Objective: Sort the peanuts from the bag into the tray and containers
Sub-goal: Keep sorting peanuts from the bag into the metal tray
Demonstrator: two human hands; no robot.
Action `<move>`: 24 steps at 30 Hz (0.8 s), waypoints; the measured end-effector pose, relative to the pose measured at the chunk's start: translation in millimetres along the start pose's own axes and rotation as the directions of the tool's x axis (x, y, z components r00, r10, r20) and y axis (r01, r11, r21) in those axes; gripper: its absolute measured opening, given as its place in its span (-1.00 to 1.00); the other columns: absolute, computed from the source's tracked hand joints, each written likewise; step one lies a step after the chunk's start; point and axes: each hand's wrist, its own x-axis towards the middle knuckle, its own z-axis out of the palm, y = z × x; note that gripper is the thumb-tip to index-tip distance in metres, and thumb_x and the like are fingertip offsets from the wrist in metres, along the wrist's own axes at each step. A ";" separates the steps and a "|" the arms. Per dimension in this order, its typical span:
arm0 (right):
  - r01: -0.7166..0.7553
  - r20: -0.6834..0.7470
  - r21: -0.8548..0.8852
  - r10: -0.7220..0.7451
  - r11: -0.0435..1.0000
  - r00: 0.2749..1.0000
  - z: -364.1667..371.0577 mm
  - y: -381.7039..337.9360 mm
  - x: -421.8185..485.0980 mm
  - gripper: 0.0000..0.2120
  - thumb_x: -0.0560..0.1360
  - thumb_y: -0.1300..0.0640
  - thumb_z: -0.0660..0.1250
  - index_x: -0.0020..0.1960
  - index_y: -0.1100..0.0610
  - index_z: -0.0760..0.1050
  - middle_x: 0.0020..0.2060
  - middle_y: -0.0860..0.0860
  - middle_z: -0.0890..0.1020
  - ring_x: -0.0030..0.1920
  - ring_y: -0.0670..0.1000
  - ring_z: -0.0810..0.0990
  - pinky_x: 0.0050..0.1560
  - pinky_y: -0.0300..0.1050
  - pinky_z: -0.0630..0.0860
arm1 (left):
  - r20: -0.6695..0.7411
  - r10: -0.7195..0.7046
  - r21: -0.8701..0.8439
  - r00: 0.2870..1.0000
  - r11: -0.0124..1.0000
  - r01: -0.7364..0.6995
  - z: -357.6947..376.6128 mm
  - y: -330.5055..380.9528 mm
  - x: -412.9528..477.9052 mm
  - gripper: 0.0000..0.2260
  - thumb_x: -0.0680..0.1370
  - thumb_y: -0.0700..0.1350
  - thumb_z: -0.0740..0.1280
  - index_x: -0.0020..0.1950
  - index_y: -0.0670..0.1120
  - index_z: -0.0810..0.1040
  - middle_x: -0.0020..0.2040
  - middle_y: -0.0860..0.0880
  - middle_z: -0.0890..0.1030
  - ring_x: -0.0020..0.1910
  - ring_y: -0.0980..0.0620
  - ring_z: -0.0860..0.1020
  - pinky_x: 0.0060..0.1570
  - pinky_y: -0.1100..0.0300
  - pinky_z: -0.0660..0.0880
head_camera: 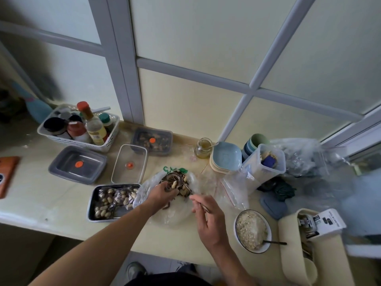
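1. The peanuts (175, 185) lie in the open plastic bag (177, 213), directly under the left hand's fingertips and just beyond the right hand.
2. The left hand (161, 193) reaches into the bag with fingers curled down among the peanuts; I cannot tell whether it has hold of any.
3. The right hand (208, 217) pinches the thin handle of a metal spoon (172, 176) between thumb and fingertips, with the spoon's bowl lying in the bag past the left hand.
4. Just left of the left hand, a steel tray (90, 207) holds shelled-out peanuts and dark scraps.
5. Beyond the left hand sit a grey container (61, 168), a clear lid (123, 162) and a lidded container (136, 139).
6. Right of the right hand stands a bowl (236, 223) of pale grains.
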 end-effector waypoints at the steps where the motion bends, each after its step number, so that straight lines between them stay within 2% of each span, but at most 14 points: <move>1: 0.018 0.003 -0.008 -0.018 1.000 1.000 -0.6 -0.9 -0.3 -0.76 0.68 0.24 0.23 0.24 0.02 0.57 0.01 -0.09 0.58 -0.08 -0.03 0.66 -0.07 -0.04 0.61 | -0.001 0.001 -0.007 1.000 1.000 -0.001 0.0 1.1 -0.8 -0.85 0.50 0.02 0.48 -0.09 0.00 0.56 -0.22 0.00 0.71 -0.16 -0.01 0.68 -0.07 0.06 0.60; 5: 0.099 0.018 -0.041 -0.098 0.994 0.995 -5.2 -8.6 -0.8 -0.74 0.71 0.08 0.16 0.22 0.08 0.60 0.04 -0.06 0.58 0.02 -0.10 0.61 0.01 -0.17 0.57 | -0.007 -0.002 -0.057 1.000 0.998 0.002 0.6 2.3 -1.9 -0.88 0.52 -0.01 0.47 -0.06 0.02 0.57 -0.20 0.01 0.71 -0.19 0.06 0.66 -0.04 0.10 0.59; 7: 0.131 0.042 -0.047 -0.130 0.990 0.991 -5.8 -10.7 -0.9 -0.73 0.71 0.08 0.16 0.20 0.11 0.61 0.05 -0.03 0.58 0.05 -0.08 0.60 0.01 -0.14 0.57 | -0.018 0.006 -0.073 1.000 0.997 -0.007 -0.2 0.5 -0.5 -0.88 0.51 0.00 0.48 -0.05 0.03 0.59 -0.19 0.03 0.71 -0.15 0.04 0.67 -0.02 0.07 0.59; 11: 0.166 0.068 -0.046 -0.162 0.985 0.984 -5.2 -8.9 0.6 -0.76 0.71 0.11 0.19 0.19 0.12 0.62 0.04 -0.01 0.57 -0.01 -0.02 0.61 -0.05 -0.06 0.57 | -0.024 0.031 -0.117 0.999 0.993 -0.034 -2.5 -2.2 3.6 -0.86 0.48 0.02 0.49 -0.03 0.04 0.62 -0.18 0.05 0.70 -0.13 0.03 0.65 -0.01 0.04 0.59; 14: 0.179 0.088 -0.064 -0.173 0.982 0.981 -4.4 -5.5 3.6 -0.78 0.69 0.14 0.21 0.20 0.10 0.61 0.03 -0.01 0.56 -0.06 -0.01 0.60 -0.10 -0.05 0.57 | -0.040 0.039 -0.135 0.998 0.990 -0.044 -3.7 0.2 3.1 -0.88 0.51 -0.03 0.50 -0.01 0.07 0.60 -0.14 0.06 0.68 -0.11 0.05 0.63 -0.02 0.08 0.56; 18: 0.198 0.139 -0.082 -0.186 0.977 0.973 -5.3 -2.6 7.0 -0.76 0.71 0.08 0.17 0.20 0.08 0.60 0.01 -0.03 0.55 -0.12 -0.03 0.58 -0.14 -0.08 0.56 | -0.043 0.040 -0.142 0.998 0.989 -0.046 -4.2 0.0 4.5 -0.82 0.50 -0.05 0.51 0.08 0.01 0.63 -0.11 0.05 0.70 -0.08 0.06 0.64 -0.06 0.16 0.53; 21: 0.137 0.072 -0.045 -0.133 0.990 0.988 -6.8 -0.5 10.0 -0.74 0.71 0.08 0.17 0.21 0.10 0.61 0.01 -0.04 0.58 -0.07 -0.05 0.62 -0.09 -0.16 0.57 | -0.035 0.047 -0.139 0.998 0.989 -0.052 -4.7 -4.2 2.9 -0.82 0.51 -0.06 0.50 0.10 0.02 0.63 -0.10 0.06 0.70 -0.07 0.09 0.64 -0.07 0.17 0.53; 24: -0.060 -0.112 0.048 0.065 0.997 0.992 -4.5 5.1 17.3 -0.76 0.70 0.09 0.19 0.18 0.12 0.60 -0.09 -0.07 0.65 -0.17 -0.10 0.68 -0.17 -0.27 0.57 | -0.035 0.058 -0.163 0.998 0.985 -0.063 -4.1 -8.8 0.8 -0.75 0.51 -0.08 0.50 0.17 0.03 0.62 -0.07 0.07 0.70 -0.05 0.11 0.65 -0.05 0.20 0.55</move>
